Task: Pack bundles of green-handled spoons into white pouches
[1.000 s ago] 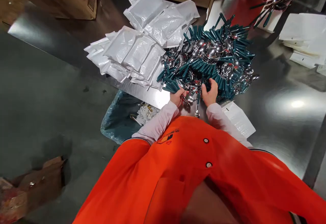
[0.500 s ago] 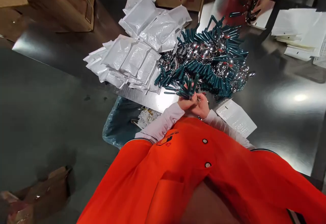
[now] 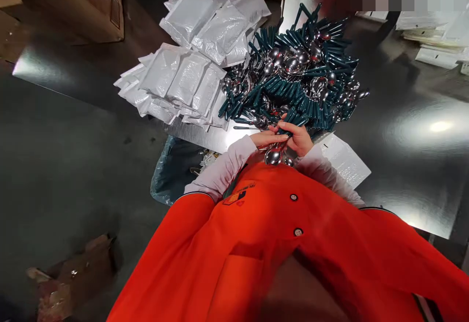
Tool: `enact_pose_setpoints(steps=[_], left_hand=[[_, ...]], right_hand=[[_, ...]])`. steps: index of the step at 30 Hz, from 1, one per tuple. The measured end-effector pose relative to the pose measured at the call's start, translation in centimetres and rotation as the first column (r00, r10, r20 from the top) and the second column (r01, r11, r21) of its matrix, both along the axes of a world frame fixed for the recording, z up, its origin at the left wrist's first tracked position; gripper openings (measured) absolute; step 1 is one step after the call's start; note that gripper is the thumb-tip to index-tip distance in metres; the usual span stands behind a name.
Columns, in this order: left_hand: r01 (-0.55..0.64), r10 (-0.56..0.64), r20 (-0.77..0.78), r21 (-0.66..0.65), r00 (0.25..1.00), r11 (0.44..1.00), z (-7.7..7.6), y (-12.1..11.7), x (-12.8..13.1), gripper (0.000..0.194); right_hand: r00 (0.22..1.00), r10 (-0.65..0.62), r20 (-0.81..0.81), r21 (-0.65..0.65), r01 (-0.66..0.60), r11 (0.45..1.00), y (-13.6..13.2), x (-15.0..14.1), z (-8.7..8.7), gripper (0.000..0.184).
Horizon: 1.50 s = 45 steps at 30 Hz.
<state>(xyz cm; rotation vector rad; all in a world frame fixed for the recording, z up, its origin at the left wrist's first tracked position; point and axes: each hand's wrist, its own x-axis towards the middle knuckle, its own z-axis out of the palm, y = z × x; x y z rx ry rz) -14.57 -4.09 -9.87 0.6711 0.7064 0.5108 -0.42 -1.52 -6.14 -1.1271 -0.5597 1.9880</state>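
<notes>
White light [image 3: 439,126] is gleaming on a metal table [image 3: 406,170]; a dark floor [image 3: 69,161] is stretching along its left side.

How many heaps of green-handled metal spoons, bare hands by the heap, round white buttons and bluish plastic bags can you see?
Heap of green-handled metal spoons: 1
Bare hands, left hand and right hand: 2
Round white buttons: 2
Bluish plastic bag: 1
Total: 6
</notes>
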Motion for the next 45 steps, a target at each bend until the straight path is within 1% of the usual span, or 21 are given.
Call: enact_pose_setpoints(steps=[4, 7, 10, 13, 16, 18, 20, 23, 26, 28, 29, 31, 33, 34, 36, 38, 39, 41, 42, 43, 45], left_hand=[[-0.064, 0.073, -0.071, 0.125, 0.995, 0.99, 1.2, -0.4, -2.4, 0.059], [-0.165, 0.189, -0.132, 0.174, 0.973, 0.971, 1.7, -1.5, -3.3, 0.057], [-0.226, 0.258, -0.197, 0.171, 0.946, 0.959, 1.3, -2.4, -3.0, 0.049], [-0.271, 0.31, -0.191, 0.205, 0.931, 0.94, 0.4, -2.8, -2.1, 0.047], [-0.319, 0.402, -0.23, 0.324, 0.886, 0.89, -0.3, -2.9, -1.5, 0.036], [-0.333, 0.483, -0.287, 0.441, 0.827, 0.834, -0.2, -2.8, -1.6, 0.026], [-0.297, 0.555, -0.343, 0.576, 0.758, 0.762, 0.4, -2.7, -2.1, 0.018], [-0.135, 0.595, -0.414, 0.733, 0.689, 0.666, 1.8, -2.6, -2.6, 0.013], [-0.04, 0.616, -0.468, 0.775, 0.634, 0.63, 2.5, -3.0, -1.9, 0.005], [-0.029, 0.619, -0.493, 0.768, 0.611, 0.64, 2.5, -3.7, -0.8, 0.01], [-0.01, 0.597, -0.503, 0.759, 0.625, 0.65, 2.5, -4.1, -0.3, 0.014], [0.082, 0.496, -0.505, 0.754, 0.706, 0.651, 2.7, -5.0, 0.1, 0.014], [0.156, 0.403, -0.479, 0.773, 0.78, 0.615, 3.4, -5.6, -0.4, 0.019], [0.142, 0.405, -0.456, 0.784, 0.793, 0.604, 3.9, -5.6, -0.9, 0.027], [0.006, 0.491, -0.413, 0.77, 0.767, 0.638, 4.6, -5.1, -2.1, 0.042], [-0.156, 0.506, -0.396, 0.649, 0.766, 0.745, 4.6, -3.9, -2.7, 0.051], [-0.192, 0.45, -0.381, 0.551, 0.808, 0.812, 4.2, -3.2, -2.8, 0.053], [-0.137, 0.245, -0.295, 0.343, 0.923, 0.929, 3.2, -1.9, -2.1, 0.051], [-0.085, 0.152, -0.239, 0.269, 0.959, 0.959, 2.5, -1.4, -1.6, 0.048], [-0.05, 0.097, -0.199, 0.225, 0.975, 0.973, 1.9, -1.0, -1.1, 0.045], [-0.043, 0.084, -0.195, 0.205, 0.977, 0.978, 1.0, -0.7, -0.1, 0.04]], right_hand=[[0.998, -0.048, -0.046, -0.034, 0.047, 0.998, 1.5, 1.0, -0.5, 0.033], [0.997, -0.074, -0.032, -0.068, 0.071, 0.995, 2.2, 1.9, -0.7, 0.03], [0.994, -0.104, -0.031, -0.122, 0.1, 0.988, 2.5, 2.3, -0.7, 0.029], [0.986, -0.155, -0.059, -0.193, 0.141, 0.971, 2.6, 2.2, -0.5, 0.027], [0.981, -0.185, -0.055, -0.223, 0.169, 0.96, 2.8, 2.0, -0.3, 0.026], [0.982, -0.184, -0.037, -0.204, 0.172, 0.964, 2.9, 1.9, -0.2, 0.026], [0.984, -0.179, -0.02, -0.18, 0.172, 0.968, 3.1, 1.9, -0.3, 0.026], [0.984, -0.181, -0.004, -0.175, 0.177, 0.969, 3.3, 1.7, -0.7, 0.027], [0.984, -0.178, -0.024, -0.164, 0.172, 0.971, 3.1, 1.1, -0.9, 0.024], [0.982, -0.185, -0.047, -0.129, 0.177, 0.976, 2.7, 0.6, -1.0, 0.024], [0.98, -0.19, -0.056, -0.095, 0.184, 0.978, 2.4, 0.4, -0.9, 0.026], [0.982, -0.17, -0.078, -0.006, 0.17, 0.985, 1.8, 0.1, -0.8, 0.03], [0.988, -0.107, -0.108, 0.069, 0.114, 0.991, 1.5, 0.3, -0.6, 0.033], [0.99, -0.062, -0.128, 0.08, 0.072, 0.994, 1.5, 0.6, -0.5, 0.033], [0.984, 0.021, -0.174, 0.061, -0.01, 0.998, 1.7, 1.1, -0.5, 0.032], [0.975, 0.082, -0.208, 0.033, -0.076, 0.997, 1.9, 1.3, -0.5, 0.029], [0.971, 0.103, -0.217, 0.028, -0.099, 0.995, 2.0, 1.3, -0.6, 0.028], [0.966, 0.126, -0.227, 0.035, -0.121, 0.992, 2.1, 0.9, -0.7, 0.029], [0.967, 0.127, -0.221, 0.044, -0.12, 0.992, 2.0, 0.6, -0.7, 0.03], [0.971, 0.123, -0.207, 0.054, -0.114, 0.992, 1.9, 0.3, -0.8, 0.032], [0.984, 0.099, -0.151, 0.064, -0.091, 0.994, 1.7, -0.2, -0.9, 0.037]])
